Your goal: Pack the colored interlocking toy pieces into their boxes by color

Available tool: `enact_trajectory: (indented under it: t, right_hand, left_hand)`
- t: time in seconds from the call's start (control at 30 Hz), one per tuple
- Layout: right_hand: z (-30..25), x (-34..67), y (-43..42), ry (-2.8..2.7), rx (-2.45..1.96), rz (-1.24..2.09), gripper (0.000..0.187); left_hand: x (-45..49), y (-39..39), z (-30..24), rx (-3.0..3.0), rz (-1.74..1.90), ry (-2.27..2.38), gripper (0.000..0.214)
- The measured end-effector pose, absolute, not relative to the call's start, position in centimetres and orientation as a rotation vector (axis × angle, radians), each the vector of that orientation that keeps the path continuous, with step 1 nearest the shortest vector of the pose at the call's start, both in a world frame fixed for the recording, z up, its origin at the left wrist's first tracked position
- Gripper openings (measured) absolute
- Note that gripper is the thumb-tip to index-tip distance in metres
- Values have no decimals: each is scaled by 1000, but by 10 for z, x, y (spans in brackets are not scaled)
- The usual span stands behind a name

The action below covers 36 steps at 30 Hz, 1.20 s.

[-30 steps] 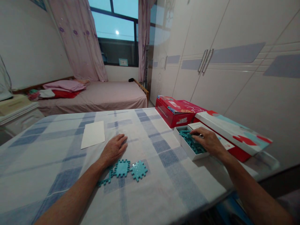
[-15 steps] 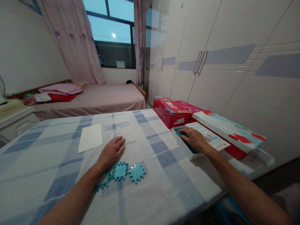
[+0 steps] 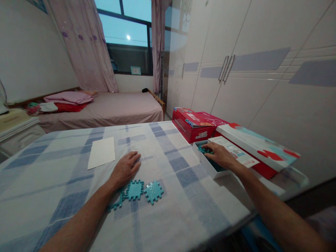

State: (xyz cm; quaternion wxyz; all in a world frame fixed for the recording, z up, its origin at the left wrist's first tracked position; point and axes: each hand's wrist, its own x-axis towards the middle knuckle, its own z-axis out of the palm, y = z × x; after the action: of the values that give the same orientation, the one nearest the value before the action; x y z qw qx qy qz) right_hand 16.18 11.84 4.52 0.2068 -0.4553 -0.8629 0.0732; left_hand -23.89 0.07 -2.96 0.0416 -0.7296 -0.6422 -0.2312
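My left hand (image 3: 125,169) lies flat on the checked tablecloth (image 3: 65,175), fingers stretched out, just behind a row of joined teal toothed tiles (image 3: 144,190). My right hand (image 3: 219,155) reaches into a shallow white box (image 3: 203,161) holding more teal pieces (image 3: 203,150). Its fingers curl down among the pieces, and what they grip is hidden.
A white paper sheet (image 3: 102,152) lies behind my left hand. Red boxes (image 3: 194,124) and a long white lid with red and blue print (image 3: 258,145) stand by the wardrobe (image 3: 249,70). A bed (image 3: 110,108) sits under the window. The table's edge runs close at front right.
My right hand slid from the near part of the white box toward its far end and covers most of the teal pieces. My left hand stayed put.
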Motion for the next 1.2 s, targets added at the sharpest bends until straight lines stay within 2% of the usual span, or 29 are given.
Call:
enact_trajectory:
  t: [0.1, 0.23, 0.43, 0.6, 0.8, 0.97, 1.2]
  right_hand:
    - [39, 153, 119, -2365, -1300, 69, 26]
    - [44, 154, 124, -2123, -1369, 55, 29]
    - [55, 170, 130, -2057, -1452, 402, 37]
    - [46, 170, 125, -2118, -1478, 154, 32]
    - [38, 156, 122, -2421, -1383, 52, 29]
    - [42, 153, 121, -2344, -1407, -235, 32]
    - [41, 160, 119, -2594, -1561, -263, 34]
  left_hand:
    - [-240, 1, -30, -2228, -699, -1965, 43]
    - [-240, 2, -32, -2215, -697, -1970, 42]
    - [-240, 2, -32, -2220, -695, -1967, 44]
    - [-240, 1, -32, -2228, -669, -1957, 45]
    - [-239, 1, -30, -2237, -616, -1968, 48]
    - [-238, 0, -28, -2240, -629, -1969, 46]
    - [-238, 0, -26, -2246, -680, -1972, 44]
